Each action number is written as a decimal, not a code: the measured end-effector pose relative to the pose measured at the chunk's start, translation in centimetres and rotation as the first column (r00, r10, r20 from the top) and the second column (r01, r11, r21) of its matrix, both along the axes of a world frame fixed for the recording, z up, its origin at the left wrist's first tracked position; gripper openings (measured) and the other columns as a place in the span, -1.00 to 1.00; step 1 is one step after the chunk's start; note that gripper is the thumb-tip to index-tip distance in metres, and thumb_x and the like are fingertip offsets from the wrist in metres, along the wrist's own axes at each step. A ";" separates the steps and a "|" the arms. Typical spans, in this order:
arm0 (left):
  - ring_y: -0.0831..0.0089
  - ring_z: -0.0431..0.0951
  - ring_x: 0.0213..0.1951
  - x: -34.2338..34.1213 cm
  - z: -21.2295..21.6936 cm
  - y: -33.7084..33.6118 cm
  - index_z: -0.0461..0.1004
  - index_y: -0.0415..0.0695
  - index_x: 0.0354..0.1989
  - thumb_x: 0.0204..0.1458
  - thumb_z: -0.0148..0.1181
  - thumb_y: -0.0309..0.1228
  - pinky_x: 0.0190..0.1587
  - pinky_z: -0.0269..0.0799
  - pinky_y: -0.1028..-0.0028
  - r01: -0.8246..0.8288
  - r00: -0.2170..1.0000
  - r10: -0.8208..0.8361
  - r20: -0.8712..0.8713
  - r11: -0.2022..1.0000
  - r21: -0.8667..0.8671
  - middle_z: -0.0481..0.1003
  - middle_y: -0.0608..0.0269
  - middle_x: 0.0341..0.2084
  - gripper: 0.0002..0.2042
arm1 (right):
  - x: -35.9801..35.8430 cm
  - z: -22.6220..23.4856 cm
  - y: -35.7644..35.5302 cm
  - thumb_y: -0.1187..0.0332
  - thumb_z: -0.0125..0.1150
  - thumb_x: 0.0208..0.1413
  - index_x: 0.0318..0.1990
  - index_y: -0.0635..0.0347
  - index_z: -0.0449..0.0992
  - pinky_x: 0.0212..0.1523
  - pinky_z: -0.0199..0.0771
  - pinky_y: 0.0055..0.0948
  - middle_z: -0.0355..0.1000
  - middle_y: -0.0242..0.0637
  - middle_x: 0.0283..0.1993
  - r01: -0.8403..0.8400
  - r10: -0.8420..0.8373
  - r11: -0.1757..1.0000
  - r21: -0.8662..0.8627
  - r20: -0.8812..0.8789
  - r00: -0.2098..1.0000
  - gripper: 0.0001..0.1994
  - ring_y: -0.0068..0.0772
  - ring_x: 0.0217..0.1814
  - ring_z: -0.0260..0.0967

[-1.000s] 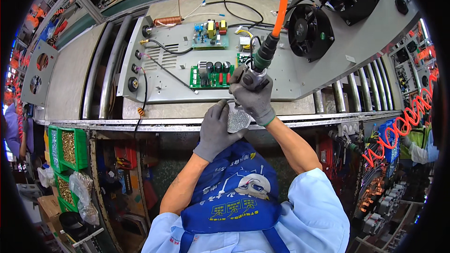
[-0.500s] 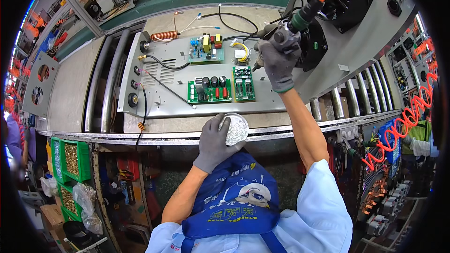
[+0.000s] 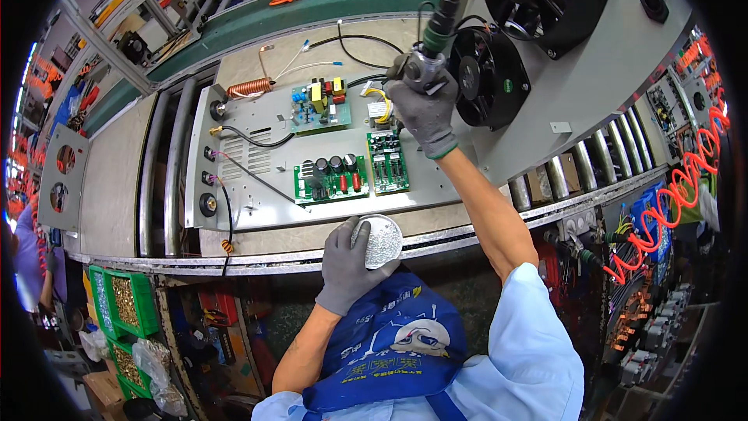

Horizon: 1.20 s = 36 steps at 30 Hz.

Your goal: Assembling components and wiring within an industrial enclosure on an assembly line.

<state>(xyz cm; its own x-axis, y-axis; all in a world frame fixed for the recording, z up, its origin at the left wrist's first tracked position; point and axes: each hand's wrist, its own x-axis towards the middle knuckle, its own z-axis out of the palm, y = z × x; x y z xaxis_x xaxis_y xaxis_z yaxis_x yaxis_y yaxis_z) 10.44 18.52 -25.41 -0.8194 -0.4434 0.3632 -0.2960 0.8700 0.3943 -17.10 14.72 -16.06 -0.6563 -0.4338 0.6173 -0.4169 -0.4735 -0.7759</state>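
My left hand (image 3: 347, 267) is closed around the rim of a round white dish (image 3: 382, 241) of small silvery parts, at the bench's front edge. My right hand (image 3: 427, 111) grips an air screwdriver (image 3: 440, 25) held upright, an orange hose at its top. Its lower end is hidden behind the glove. Beneath and left of that hand, a narrow green circuit board (image 3: 387, 162) lies on a grey metal chassis (image 3: 269, 214). Next to it sit a green board with black capacitors (image 3: 331, 179) and a board with yellow and red parts (image 3: 320, 106). Both hands wear grey gloves.
Two black fans (image 3: 489, 78) are mounted on the raised grey panel at the right. A copper coil (image 3: 249, 87) and loose cables lie on the chassis's far side. Metal rollers (image 3: 181, 160) flank the work surface. Green bins (image 3: 125, 300) of small parts stand lower left.
The view has shifted, so the chassis sits lower and further left. My right hand and the screwdriver have moved slightly left over the chassis. My left hand still holds the dish.
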 end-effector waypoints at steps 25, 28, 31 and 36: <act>-0.04 0.40 0.08 -0.7 0.0 0.3 0.46 -0.29 0.08 -0.31 0.55 -0.11 0.11 0.40 0.13 -0.001 1.000 0.001 0.026 1.000 -0.008 0.35 -0.14 0.04 -0.25 | -0.8 0.6 -0.9 0.39 0.33 -0.20 -0.36 0.17 0.55 -0.34 0.53 -0.46 0.52 -0.30 -0.51 0.018 -0.009 0.994 0.110 -0.084 0.996 -0.82 -0.51 -0.47 0.50; -0.04 0.40 0.08 -0.7 0.0 0.4 0.46 -0.29 0.08 -0.31 0.54 -0.11 0.11 0.41 0.13 -0.006 1.000 0.006 0.023 1.000 -0.010 0.35 -0.14 0.04 -0.25 | -1.1 0.3 -0.7 0.39 0.34 -0.19 -0.34 0.18 0.55 -0.32 0.53 -0.47 0.52 -0.32 -0.49 -0.024 0.031 0.993 0.118 -0.055 0.998 -0.80 -0.54 -0.45 0.49; -0.04 0.40 0.08 -0.8 0.0 0.3 0.46 -0.29 0.08 -0.30 0.54 -0.11 0.11 0.41 0.12 -0.006 1.000 0.007 0.022 1.000 -0.014 0.35 -0.14 0.04 -0.25 | -1.4 -0.2 -0.5 0.40 0.34 -0.18 -0.31 0.18 0.55 -0.29 0.52 -0.48 0.53 -0.36 -0.46 -0.081 0.078 0.994 0.076 0.049 0.996 -0.79 -0.58 -0.41 0.49; 0.00 0.42 0.03 -0.7 -0.3 0.3 0.46 -0.32 0.04 -0.28 0.50 0.01 0.07 0.39 0.13 -0.010 1.000 0.011 0.014 0.999 -0.048 0.40 -0.16 0.03 -0.24 | -1.5 -0.4 -0.5 0.40 0.34 -0.17 -0.27 0.18 0.57 -0.27 0.52 -0.48 0.54 -0.35 -0.43 -0.101 0.093 0.989 0.112 0.074 0.993 -0.76 -0.57 -0.39 0.50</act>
<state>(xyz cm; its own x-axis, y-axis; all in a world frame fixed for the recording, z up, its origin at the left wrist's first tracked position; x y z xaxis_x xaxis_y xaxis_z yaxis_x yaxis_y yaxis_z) 9.73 18.78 -25.74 -0.8200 -0.4345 0.3726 -0.3107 0.8845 0.3480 -18.60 14.22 -16.46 -0.6464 -0.5632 0.5148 -0.3174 -0.4151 -0.8526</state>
